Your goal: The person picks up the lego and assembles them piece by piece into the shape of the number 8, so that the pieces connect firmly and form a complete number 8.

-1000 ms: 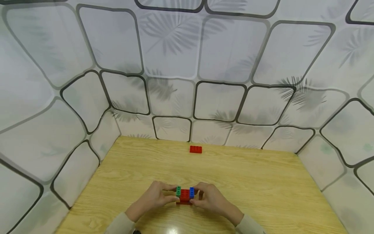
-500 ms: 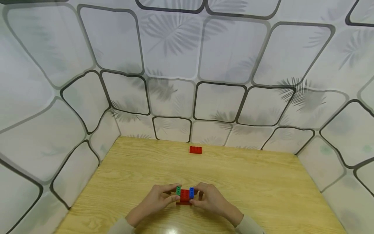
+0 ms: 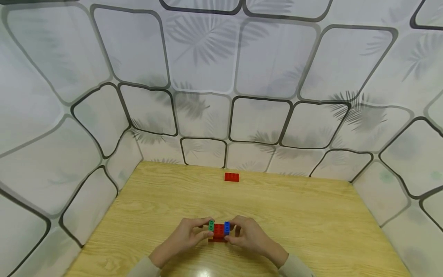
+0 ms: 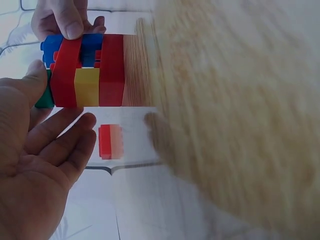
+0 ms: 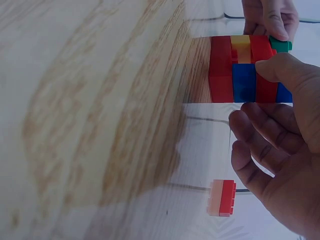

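Note:
A small stack of toy building bricks stands on the wooden table. Its bottom is a red brick (image 4: 112, 75), with a yellow brick (image 4: 87, 89) and a blue brick (image 5: 244, 82) above that. Another red brick (image 3: 219, 230) bridges those two, topped by a green brick (image 3: 211, 225) at the left end and a second blue brick (image 3: 227, 227) at the right. My left hand (image 3: 183, 236) pinches the green brick between thumb and index finger. With its thumb against the upper red brick, my right hand (image 3: 252, 234) grips the stack's right end; its index fingertip is hidden behind.
Farther back on the table (image 3: 294, 215) lies a loose red brick (image 3: 232, 177), near the rear edge. Patterned cloth walls (image 3: 204, 115) enclose the table at the back and both sides.
My left index finger and thumb have shifted slightly on the green brick, the fingertip now reaching over its far corner. The right hand and the rest of the stack stay put.

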